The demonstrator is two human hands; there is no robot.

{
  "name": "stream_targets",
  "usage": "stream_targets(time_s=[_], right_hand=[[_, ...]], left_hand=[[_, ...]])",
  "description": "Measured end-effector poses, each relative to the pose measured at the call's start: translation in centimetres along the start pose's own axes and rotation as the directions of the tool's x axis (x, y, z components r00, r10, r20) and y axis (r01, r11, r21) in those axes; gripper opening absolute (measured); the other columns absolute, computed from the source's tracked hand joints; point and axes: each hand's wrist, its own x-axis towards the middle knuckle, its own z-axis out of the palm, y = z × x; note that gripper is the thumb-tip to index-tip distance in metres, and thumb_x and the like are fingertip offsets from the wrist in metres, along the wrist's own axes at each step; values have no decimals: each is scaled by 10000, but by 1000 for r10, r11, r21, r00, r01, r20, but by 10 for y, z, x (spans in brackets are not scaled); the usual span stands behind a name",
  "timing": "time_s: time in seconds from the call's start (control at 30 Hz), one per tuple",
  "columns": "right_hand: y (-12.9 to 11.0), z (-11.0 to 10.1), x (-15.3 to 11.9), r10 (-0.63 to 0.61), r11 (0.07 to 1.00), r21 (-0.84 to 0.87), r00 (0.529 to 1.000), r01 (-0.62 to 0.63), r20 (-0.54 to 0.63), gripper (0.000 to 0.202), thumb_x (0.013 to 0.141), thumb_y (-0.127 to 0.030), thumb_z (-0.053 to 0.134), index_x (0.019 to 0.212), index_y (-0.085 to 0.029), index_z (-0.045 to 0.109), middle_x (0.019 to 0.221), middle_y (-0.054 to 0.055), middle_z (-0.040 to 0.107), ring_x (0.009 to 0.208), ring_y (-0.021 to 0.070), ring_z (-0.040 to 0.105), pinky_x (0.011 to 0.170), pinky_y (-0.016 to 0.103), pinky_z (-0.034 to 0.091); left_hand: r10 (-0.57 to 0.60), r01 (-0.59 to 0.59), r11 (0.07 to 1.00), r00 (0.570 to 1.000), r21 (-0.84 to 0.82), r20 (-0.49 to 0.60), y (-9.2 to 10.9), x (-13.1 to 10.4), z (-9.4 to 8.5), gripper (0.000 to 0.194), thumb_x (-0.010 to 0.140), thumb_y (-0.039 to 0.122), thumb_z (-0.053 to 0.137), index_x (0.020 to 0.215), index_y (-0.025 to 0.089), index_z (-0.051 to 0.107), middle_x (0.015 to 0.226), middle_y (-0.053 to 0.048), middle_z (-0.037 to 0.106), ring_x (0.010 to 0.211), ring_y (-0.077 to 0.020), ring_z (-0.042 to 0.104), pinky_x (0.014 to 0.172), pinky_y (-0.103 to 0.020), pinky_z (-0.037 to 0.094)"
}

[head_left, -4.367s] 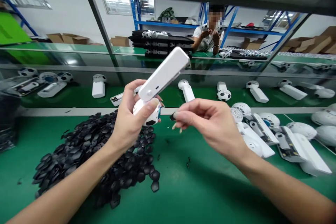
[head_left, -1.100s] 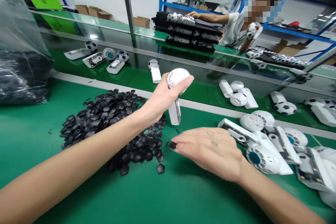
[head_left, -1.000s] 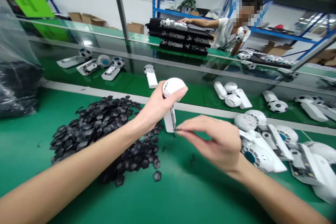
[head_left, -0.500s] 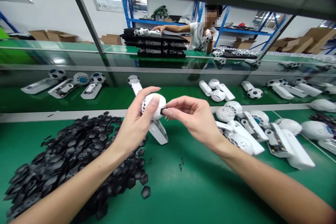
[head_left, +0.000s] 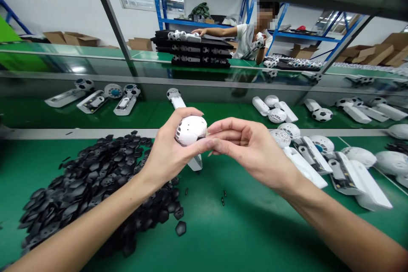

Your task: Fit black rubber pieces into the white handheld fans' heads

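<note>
My left hand is wrapped round the round white head of a handheld fan, its thumb along the lower right side. The fan's handle points down below my fingers. At the head's lower right edge, by the thumb, a bit of a black panel shows. My right hand is curled beside the head, its thumb tip meeting my left thumb and its index tip at the head's side. Whatever its pinched fingers hold is hidden. A large pile of black pentagon pieces lies left of the hands.
One loose pentagon piece and tiny black parts lie on the green table. White fan parts are grouped at the right. Soccer-ball fans rest on the shelf behind. Across the line, a person reaches to stacked black trays.
My left thumb has slid down to the head's lower right edge. The black piece between my right fingertips now shows only partly at that edge. The view has shifted slightly.
</note>
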Motion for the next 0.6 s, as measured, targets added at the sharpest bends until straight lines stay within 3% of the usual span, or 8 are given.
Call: stream_targets(time_s=[0.13,0.27,0.37,0.47,0.53,0.6], right_hand=[[-5,-6,-3,19,998,-53,996,-14,88,218,982,-173,741,1200,-180,731,1096,63,865,1027,166,827,895,244,670],[-10,-14,-3,35,999,-36,986,-30,165,306,991,-207,746,1292,-193,692,1207,87,846,1116,197,817,957,304,671],[-19,-19,-3,0,998,-65,999,3,48,312,983,-245,774,1274,-187,678,1137,88,861,1064,212,833,931,321,673],[-25,-19,-5,-47,985,-169,995,32,-86,223,996,-260,757,1199,-191,695,966,51,869,862,195,841,758,277,656],[-23,-12,-8,35,963,-267,999,-35,-6,116,1008,-248,724,1113,-197,730,854,18,849,717,181,813,638,258,606],[-14,-1,-14,191,898,-428,967,-104,167,67,1014,-225,706,1015,-201,769,777,-6,823,640,169,780,598,257,555]], left_hand=[[33,-33,999,999,-8,6,-4,0,-3,441,793,368,962,1104,222,686,873,25,670,652,-97,611,534,-156,493],[83,-83,996,996,21,-31,-8,2,-3,376,811,325,925,1080,215,686,899,18,683,657,-93,615,532,-157,484],[100,-96,994,993,53,-70,-9,2,-2,335,839,321,886,1071,206,674,883,10,689,634,-98,606,513,-175,465],[109,-102,991,991,83,-76,-8,1,0,334,864,354,858,1089,200,665,862,3,694,628,-115,608,518,-203,465],[133,-124,986,988,113,-79,-7,1,1,339,870,373,843,1093,191,665,875,-7,698,647,-126,621,539,-220,478],[158,-146,980,984,138,-82,-7,1,2,342,869,379,834,1094,181,670,913,-20,704,662,-129,627,555,-230,487]])
